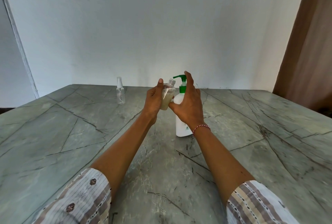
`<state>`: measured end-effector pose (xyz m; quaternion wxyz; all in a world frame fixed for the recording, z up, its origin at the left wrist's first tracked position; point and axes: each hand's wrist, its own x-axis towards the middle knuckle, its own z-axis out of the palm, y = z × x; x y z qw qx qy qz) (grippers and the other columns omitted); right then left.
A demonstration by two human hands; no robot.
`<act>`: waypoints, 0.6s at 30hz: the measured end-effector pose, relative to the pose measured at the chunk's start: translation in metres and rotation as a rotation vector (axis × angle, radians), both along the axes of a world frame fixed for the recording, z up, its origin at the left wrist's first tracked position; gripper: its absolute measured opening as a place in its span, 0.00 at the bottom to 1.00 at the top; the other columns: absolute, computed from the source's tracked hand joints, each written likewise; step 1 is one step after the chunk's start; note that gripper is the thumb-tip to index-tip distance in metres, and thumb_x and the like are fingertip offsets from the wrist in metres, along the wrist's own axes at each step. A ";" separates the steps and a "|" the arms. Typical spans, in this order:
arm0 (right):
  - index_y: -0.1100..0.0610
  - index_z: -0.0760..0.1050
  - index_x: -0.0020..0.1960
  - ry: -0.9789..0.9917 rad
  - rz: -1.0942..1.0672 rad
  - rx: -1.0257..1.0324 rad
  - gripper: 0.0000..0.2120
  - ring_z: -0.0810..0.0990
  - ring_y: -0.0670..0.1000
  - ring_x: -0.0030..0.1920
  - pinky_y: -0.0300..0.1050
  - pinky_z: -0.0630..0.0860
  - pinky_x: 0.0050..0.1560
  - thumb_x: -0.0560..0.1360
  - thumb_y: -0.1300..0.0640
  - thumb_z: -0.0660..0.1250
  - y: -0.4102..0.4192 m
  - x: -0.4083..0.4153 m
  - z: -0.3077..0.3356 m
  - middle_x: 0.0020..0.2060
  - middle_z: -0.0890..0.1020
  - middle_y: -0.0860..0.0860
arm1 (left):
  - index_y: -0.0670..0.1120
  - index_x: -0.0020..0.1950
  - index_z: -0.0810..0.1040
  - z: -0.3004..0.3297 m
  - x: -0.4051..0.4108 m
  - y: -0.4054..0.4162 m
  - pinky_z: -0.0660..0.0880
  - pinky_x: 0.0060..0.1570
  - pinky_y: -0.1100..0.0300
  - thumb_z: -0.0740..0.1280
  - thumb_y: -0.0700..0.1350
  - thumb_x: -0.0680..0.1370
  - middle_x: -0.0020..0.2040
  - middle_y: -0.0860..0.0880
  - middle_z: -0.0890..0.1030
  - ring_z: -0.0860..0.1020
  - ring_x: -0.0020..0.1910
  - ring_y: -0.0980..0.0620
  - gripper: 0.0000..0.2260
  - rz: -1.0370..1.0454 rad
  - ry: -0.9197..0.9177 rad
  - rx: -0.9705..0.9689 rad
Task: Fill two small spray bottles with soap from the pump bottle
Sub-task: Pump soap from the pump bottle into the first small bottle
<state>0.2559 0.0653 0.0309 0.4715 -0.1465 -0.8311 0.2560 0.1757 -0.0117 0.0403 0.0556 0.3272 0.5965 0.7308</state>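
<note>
We read no brand name: the pump bottle [181, 116] carries a small green emblem and faint print low on its white body, too small to make out. The pump bottle stands upright on the table [71, 134] just right of centre; its contents are hidden by the opaque wall. Its green pump head [180, 78] points its spout toward 9 o'clock.

We hold the open bottle [168, 96] in our left hand [153, 99], lifted off the table and tilted so its threaded neck leans toward 1 o'clock, just under the spout. This clear bottle has no cap and holds a pale, cloudy liquid up to roughly its shoulder. The left fingers curl round its body, thumb extended upward along its left side.

Our right hand [188, 105] is in front of the pump bottle, fingers extended and held together, reaching up beside the pump head; the thumb points toward 9 o'clock near the open bottle's base. We cannot tell whether the fingertips press the pump head.

The second bottle [120, 91], clear, capped with a sprayer and apparently empty, stands upright at 10 o'clock from the hands, well apart.
</note>
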 end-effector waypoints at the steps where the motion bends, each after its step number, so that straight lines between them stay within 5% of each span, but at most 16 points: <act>1: 0.49 0.46 0.75 -0.004 -0.006 -0.001 0.50 0.69 0.55 0.63 0.50 0.71 0.59 0.65 0.49 0.76 0.000 0.000 0.000 0.66 0.70 0.53 | 0.55 0.40 0.76 0.001 0.001 0.000 0.72 0.26 0.73 0.53 0.56 0.80 0.28 0.64 0.80 0.78 0.29 0.67 0.16 -0.002 0.001 -0.001; 18: 0.53 0.55 0.72 0.041 -0.004 -0.015 0.43 0.71 0.54 0.58 0.55 0.75 0.54 0.63 0.58 0.75 -0.001 0.003 -0.002 0.63 0.72 0.53 | 0.53 0.41 0.78 0.001 -0.001 0.001 0.73 0.27 0.73 0.53 0.56 0.80 0.30 0.58 0.81 0.79 0.29 0.65 0.17 -0.004 0.000 0.013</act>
